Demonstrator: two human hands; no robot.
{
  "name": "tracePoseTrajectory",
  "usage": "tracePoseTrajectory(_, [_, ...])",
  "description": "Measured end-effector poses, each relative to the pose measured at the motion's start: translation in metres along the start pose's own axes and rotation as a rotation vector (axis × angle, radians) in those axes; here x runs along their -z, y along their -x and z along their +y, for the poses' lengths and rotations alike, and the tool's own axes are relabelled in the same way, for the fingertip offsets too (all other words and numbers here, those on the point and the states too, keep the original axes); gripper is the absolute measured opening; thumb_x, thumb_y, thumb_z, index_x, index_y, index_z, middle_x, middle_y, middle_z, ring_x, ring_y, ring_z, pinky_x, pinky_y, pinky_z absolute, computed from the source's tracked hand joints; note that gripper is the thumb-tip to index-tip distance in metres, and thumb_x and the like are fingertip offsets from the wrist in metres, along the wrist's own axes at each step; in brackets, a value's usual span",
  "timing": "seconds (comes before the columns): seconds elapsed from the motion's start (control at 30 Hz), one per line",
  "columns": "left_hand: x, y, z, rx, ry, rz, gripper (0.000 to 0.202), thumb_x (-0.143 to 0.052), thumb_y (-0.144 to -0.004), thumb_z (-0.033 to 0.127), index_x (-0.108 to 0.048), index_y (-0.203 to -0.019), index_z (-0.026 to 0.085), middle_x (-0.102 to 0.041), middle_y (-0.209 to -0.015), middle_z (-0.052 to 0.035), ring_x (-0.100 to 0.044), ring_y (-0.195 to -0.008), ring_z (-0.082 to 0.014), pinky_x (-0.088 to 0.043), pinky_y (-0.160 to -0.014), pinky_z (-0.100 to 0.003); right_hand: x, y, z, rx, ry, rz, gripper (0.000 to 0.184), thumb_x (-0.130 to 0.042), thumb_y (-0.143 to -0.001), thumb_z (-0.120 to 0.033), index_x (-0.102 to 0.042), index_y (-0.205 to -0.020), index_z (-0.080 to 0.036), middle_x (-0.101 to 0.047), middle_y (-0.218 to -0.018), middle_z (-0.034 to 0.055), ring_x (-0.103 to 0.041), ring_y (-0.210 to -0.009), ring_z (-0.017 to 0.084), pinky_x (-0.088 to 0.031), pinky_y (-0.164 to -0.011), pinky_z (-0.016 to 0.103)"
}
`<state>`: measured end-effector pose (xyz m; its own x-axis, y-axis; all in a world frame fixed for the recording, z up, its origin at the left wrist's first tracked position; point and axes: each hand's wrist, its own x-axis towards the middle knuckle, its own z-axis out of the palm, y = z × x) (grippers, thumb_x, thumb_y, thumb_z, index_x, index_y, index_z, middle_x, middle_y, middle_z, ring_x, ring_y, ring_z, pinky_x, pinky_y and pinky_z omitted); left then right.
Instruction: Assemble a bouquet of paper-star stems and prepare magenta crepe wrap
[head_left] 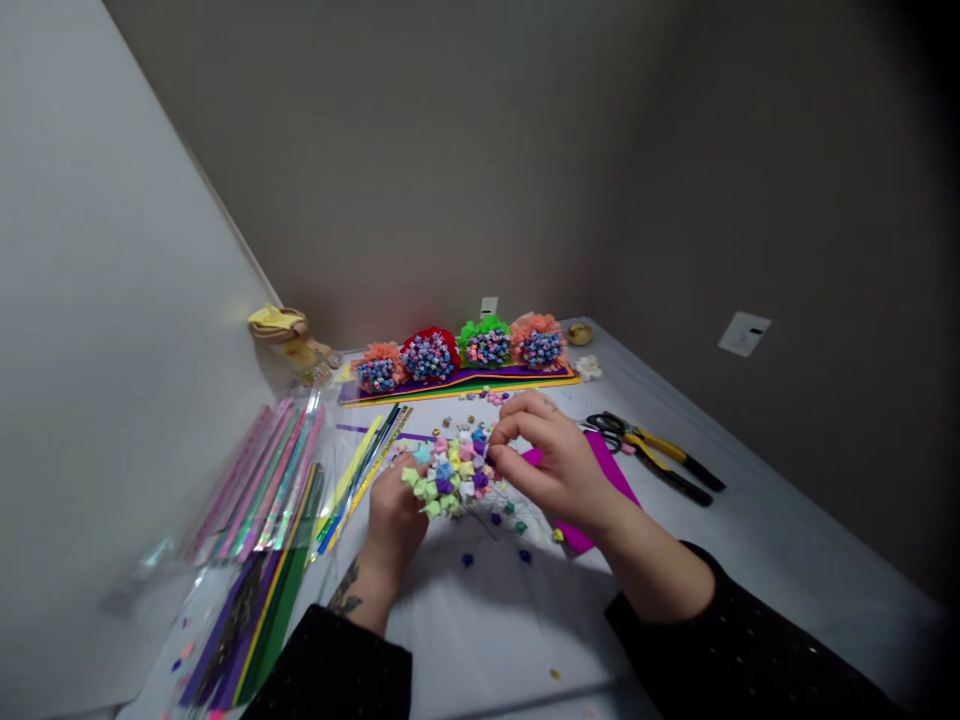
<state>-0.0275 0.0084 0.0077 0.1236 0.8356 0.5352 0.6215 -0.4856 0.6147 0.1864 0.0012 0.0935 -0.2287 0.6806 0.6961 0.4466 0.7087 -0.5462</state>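
Observation:
Low over the table, my left hand [395,515] is closed around the underside of a bunch of small folded paper stars [446,475] in green, yellow, pink, white, blue and purple. Thin wire stems show below the bunch, and my fingers hide the rest of them. At the bunch's right edge, my right hand [559,465] has thumb and index finger pinched together on a dark purple paper star [491,456], mostly covered by the fingertips. Several loose stars on wires lie under the hands, among them a blue star [525,556] and a green star [520,526].
Four finished star bouquets are not counted here: several star bouquets [430,356] in crepe wrapping stand at the back on coloured sheets. Paper strips in clear sleeves [262,490] lie left. Scissors [609,430] and yellow-black pliers [671,455] lie right, near a magenta sheet [611,470].

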Motion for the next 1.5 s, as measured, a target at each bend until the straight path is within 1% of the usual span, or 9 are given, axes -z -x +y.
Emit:
tracePoseTrajectory(0.17, [-0.001, -0.001, -0.002, -0.155, -0.195, 0.019, 0.021, -0.048, -0.073, 0.009, -0.059, -0.061, 0.022, -0.058, -0.061, -0.0027, -0.057, -0.063, -0.0182, -0.044, -0.062, -0.029, 0.001, 0.0, 0.004, -0.024, -0.034, -0.047, 0.01, -0.053, -0.083, -0.014, -0.057, -0.076, -0.019, -0.056, -0.083, 0.0027, -0.054, -0.081, 0.015, -0.043, -0.074, 0.031])
tracePoseTrajectory(0.4, [0.005, -0.006, 0.006, -0.231, -0.167, 0.019, 0.022, -0.046, -0.079, 0.014, -0.059, -0.063, 0.022, -0.061, -0.061, -0.0028, -0.059, -0.065, -0.0178, -0.048, -0.066, -0.03, 0.002, -0.001, 0.007, -0.027, -0.054, -0.084, 0.01, -0.055, -0.079, -0.012, -0.059, -0.073, -0.019, -0.054, -0.084, 0.0034, -0.053, -0.083, 0.017, -0.042, -0.077, 0.034])
tracePoseTrajectory(0.67, [-0.003, -0.005, -0.007, -0.349, -0.182, 0.117, 0.018, -0.047, -0.078, 0.011, -0.061, -0.074, 0.02, -0.064, -0.065, -0.0026, -0.061, -0.062, -0.0165, -0.049, -0.06, -0.027, 0.001, -0.002, 0.008, -0.073, -0.137, -0.106, 0.012, -0.052, -0.081, -0.011, -0.055, -0.072, -0.018, -0.05, -0.085, 0.0035, -0.051, -0.083, 0.015, -0.042, -0.076, 0.029])
tracePoseTrajectory(0.87, [-0.005, -0.003, -0.007, -0.31, -0.172, 0.092, 0.024, -0.05, -0.071, 0.0, -0.063, -0.078, 0.02, -0.067, -0.07, -0.0055, -0.064, -0.068, -0.0188, -0.049, -0.064, -0.029, 0.001, -0.001, 0.008, -0.076, -0.139, -0.062, 0.012, -0.05, -0.082, -0.012, -0.055, -0.073, -0.019, -0.049, -0.085, 0.0036, -0.05, -0.082, 0.015, -0.041, -0.075, 0.028])
tracePoseTrajectory(1.0, [-0.004, -0.003, -0.004, -0.153, -0.075, 0.077, 0.021, -0.053, -0.068, 0.004, -0.066, -0.071, 0.02, -0.069, -0.069, -0.0057, -0.064, -0.067, -0.0204, -0.047, -0.063, -0.029, -0.001, 0.001, 0.011, -0.12, -0.152, -0.015, 0.011, -0.052, -0.083, -0.015, -0.058, -0.075, -0.018, -0.05, -0.088, 0.0041, -0.051, -0.085, 0.016, -0.041, -0.076, 0.029])
tracePoseTrajectory(1.13, [-0.007, -0.007, 0.008, 0.289, 0.226, 0.106, 0.002, -0.066, -0.066, 0.022, -0.068, -0.065, 0.02, -0.071, -0.066, -0.0053, -0.066, -0.068, -0.0232, -0.048, -0.066, -0.032, -0.007, 0.001, 0.021, -0.244, -0.189, 0.153, 0.009, -0.052, -0.083, -0.02, -0.059, -0.078, -0.019, -0.054, -0.087, 0.0034, -0.052, -0.081, 0.015, -0.041, -0.071, 0.028])
tracePoseTrajectory(1.2, [-0.011, -0.009, 0.016, 0.493, 0.554, 0.143, 0.013, -0.068, -0.069, 0.03, -0.07, -0.075, 0.019, -0.074, -0.075, -0.0055, -0.067, -0.077, -0.0226, -0.049, -0.077, -0.034, -0.016, 0.004, 0.025, -0.347, -0.2, 0.163, 0.012, -0.051, -0.084, -0.022, -0.059, -0.076, -0.019, -0.056, -0.081, 0.0025, -0.053, -0.076, 0.015, -0.041, -0.068, 0.027])
tracePoseTrajectory(1.33, [-0.016, -0.012, 0.029, 0.685, 1.016, 0.139, 0.025, -0.078, -0.06, 0.033, -0.071, -0.074, 0.014, -0.075, -0.085, -0.0096, -0.065, -0.097, -0.0255, -0.04, -0.096, -0.04, -0.048, 0.019, 0.026, -0.416, -0.165, -0.173, 0.015, -0.049, -0.083, -0.02, -0.064, -0.087, -0.019, -0.063, -0.084, 0.0047, -0.057, -0.085, 0.018, -0.042, -0.076, 0.03])
tracePoseTrajectory(1.5, [-0.014, -0.011, 0.037, 0.798, 1.172, 0.077, 0.025, -0.082, -0.055, 0.03, -0.072, -0.071, 0.012, -0.071, -0.105, -0.0159, -0.057, -0.111, -0.0293, -0.035, -0.1, -0.04, -0.076, 0.04, 0.016, -0.403, -0.057, -0.388, 0.026, -0.048, -0.084, -0.019, -0.058, -0.108, -0.016, -0.065, -0.101, 0.0106, -0.057, -0.093, 0.021, -0.042, -0.081, 0.032])
